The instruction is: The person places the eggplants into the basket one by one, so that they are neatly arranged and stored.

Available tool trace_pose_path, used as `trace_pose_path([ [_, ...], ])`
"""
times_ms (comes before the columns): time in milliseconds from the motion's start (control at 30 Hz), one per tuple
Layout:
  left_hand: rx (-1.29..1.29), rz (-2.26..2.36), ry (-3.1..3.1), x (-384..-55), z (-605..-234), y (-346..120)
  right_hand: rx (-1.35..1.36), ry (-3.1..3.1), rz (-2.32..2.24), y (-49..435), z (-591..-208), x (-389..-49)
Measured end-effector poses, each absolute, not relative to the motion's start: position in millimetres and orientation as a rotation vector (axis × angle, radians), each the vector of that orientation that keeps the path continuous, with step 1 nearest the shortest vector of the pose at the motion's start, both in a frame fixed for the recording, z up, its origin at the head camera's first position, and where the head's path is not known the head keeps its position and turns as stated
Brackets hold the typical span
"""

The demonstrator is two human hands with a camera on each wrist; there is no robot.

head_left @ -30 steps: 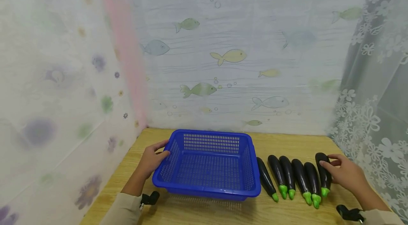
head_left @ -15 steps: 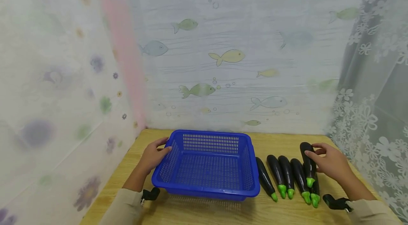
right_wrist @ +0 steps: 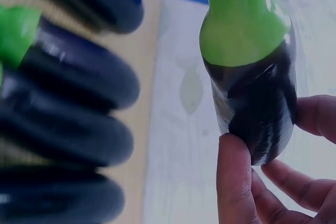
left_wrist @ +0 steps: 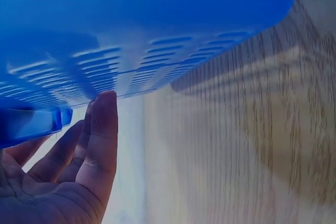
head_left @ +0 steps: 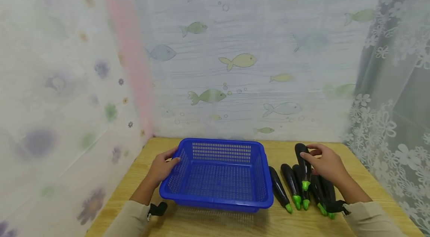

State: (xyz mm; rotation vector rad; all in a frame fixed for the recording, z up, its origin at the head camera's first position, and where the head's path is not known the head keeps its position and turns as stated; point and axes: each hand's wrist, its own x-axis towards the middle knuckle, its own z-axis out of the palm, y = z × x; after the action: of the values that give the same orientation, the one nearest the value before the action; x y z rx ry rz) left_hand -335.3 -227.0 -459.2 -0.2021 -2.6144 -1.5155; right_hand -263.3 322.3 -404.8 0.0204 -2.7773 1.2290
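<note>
My left hand (head_left: pixel 161 168) holds the left rim of a blue plastic basket (head_left: pixel 215 201), thumb over the rim. In the left wrist view its fingers (left_wrist: pixel 102 140) lie against the slotted outer wall. My right hand (head_left: pixel 328 163) pinches a dark purple eggplant (head_left: pixel 303 160) near its rounded end, green stem cap toward me. It is raised over a row of other eggplants. The right wrist view shows thumb and fingers on both sides of the held eggplant (right_wrist: pixel 257 103). One eggplant (head_left: pixel 279 189) lies closest to the basket; the right hand and wrist partly cover others.
The wood-grain table (head_left: pixel 201 225) carries the basket and the eggplants. Behind it hangs a fish-patterned sheet (head_left: pixel 235 117), with a flowered sheet (head_left: pixel 111 177) on the left and a lace curtain (head_left: pixel 386 128) on the right. The basket holds nothing.
My right hand has lifted the rightmost eggplant off the table and carried it left over the other eggplants, toward the basket. The left hand stays at the basket's rim.
</note>
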Motion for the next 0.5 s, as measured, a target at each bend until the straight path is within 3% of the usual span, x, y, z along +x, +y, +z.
trace_pose_path([
  [500, -0.198, -1.257, -2.695, -333.1, -455.6, -226.3, 0.130, -2.725, 1.328, 267.5, -389.2, -283.5],
])
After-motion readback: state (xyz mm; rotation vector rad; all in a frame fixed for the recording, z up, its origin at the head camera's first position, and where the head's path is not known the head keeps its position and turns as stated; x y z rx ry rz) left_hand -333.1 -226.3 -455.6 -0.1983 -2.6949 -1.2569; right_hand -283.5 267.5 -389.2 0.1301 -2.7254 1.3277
